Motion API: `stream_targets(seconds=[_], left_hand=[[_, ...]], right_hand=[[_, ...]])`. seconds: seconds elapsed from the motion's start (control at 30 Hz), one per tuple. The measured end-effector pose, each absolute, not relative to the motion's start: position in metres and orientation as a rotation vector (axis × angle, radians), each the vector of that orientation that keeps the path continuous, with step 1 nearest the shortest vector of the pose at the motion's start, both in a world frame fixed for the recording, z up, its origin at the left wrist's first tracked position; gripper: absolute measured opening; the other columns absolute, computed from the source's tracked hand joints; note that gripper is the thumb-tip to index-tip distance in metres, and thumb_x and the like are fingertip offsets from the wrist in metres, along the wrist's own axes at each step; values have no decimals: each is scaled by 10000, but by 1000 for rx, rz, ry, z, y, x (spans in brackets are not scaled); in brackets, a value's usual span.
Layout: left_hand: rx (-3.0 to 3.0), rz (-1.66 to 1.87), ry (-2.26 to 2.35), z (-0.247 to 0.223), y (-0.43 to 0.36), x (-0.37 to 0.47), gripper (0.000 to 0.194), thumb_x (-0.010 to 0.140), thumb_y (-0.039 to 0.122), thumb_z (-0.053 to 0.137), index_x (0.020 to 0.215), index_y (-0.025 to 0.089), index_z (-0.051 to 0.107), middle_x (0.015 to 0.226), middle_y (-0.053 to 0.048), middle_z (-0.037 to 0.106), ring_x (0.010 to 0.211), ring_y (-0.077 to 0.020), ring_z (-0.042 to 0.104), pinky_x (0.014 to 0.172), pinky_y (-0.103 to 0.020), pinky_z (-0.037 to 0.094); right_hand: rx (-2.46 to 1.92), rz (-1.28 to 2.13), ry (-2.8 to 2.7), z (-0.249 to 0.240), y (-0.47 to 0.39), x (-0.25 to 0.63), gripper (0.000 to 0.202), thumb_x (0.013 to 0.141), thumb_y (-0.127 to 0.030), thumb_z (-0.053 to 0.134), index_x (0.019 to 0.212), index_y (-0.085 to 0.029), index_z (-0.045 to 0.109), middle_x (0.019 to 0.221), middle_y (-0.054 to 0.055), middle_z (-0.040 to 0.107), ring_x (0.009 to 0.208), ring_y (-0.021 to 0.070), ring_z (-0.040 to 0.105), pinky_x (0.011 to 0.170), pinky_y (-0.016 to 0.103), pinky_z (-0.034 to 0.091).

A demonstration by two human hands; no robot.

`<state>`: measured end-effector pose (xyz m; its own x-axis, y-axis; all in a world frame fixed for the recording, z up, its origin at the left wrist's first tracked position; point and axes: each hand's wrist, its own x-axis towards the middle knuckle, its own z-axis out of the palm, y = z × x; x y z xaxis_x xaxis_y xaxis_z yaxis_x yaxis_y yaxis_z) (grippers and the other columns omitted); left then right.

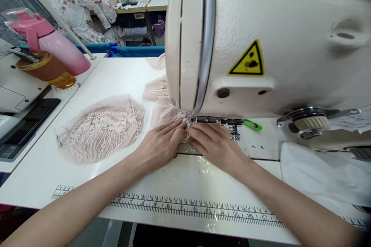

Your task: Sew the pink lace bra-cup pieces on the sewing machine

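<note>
A beige lace piece (pixel 185 137) lies under the needle area of a white sewing machine (pixel 246 19), partly covered by my hands. My left hand (pixel 162 141) holds its left side, fingers together and stretched toward the presser foot (pixel 189 121). From the other side, my right hand (pixel 216 142) holds the lace with bent fingers close to the needle area. Its fingertips are partly hidden behind the machine's metal parts. More gathered beige lace (pixel 158 94) spreads behind my left hand. A separate oval lace piece (pixel 104 131) with loose dark threads lies to the left.
A printed ruler (pixel 179 206) runs along the table's front edge. At left are a pink bottle (pixel 58 42), an amber cup (pixel 48 69) and a dark phone (pixel 31 119). A green clip-like tool (pixel 252 124) and white cloth (pixel 319 173) lie right. Another person (pixel 78 7) sits beyond.
</note>
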<state>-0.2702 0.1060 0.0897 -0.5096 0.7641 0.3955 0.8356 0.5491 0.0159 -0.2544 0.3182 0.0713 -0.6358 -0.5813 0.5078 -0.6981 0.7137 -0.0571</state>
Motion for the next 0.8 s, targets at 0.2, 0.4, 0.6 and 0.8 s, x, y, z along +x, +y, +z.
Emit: stream_targets(seconds=[0.2,0.4,0.6,0.8], left_hand=[[-1384,-235,-2437,86,103,-274,384,941,102,404,1312,51,491,1358,-146,573,1281,-237,535,1092,-410,467],[-1458,-133,-2461,84,98,-276,432,961,139,409,1385,93,477,1418,-112,514,1317,-222,495,1123,-404,429],[-1436,-165,-2476,85,99,-277,406,962,144,418,1350,84,521,1389,-121,541,1291,-229,524,1104,-408,451],[-1392,-160,-2469,86,101,-276,385,966,152,404,1316,85,550,1357,-120,573,1265,-227,551,1076,-397,479]], right_hand=[[1016,262,-2388,72,318,-249,239,885,-21,511,940,-202,658,973,-12,714,960,119,613,942,296,454],[994,380,-2411,72,318,-247,260,912,-58,502,960,-227,693,928,-12,722,914,114,635,924,301,478],[995,392,-2433,72,318,-247,258,918,-87,508,967,-253,698,936,-10,729,889,118,641,889,294,489],[1008,378,-2451,70,319,-248,295,884,-7,479,953,-216,675,969,-15,726,892,107,639,940,309,463]])
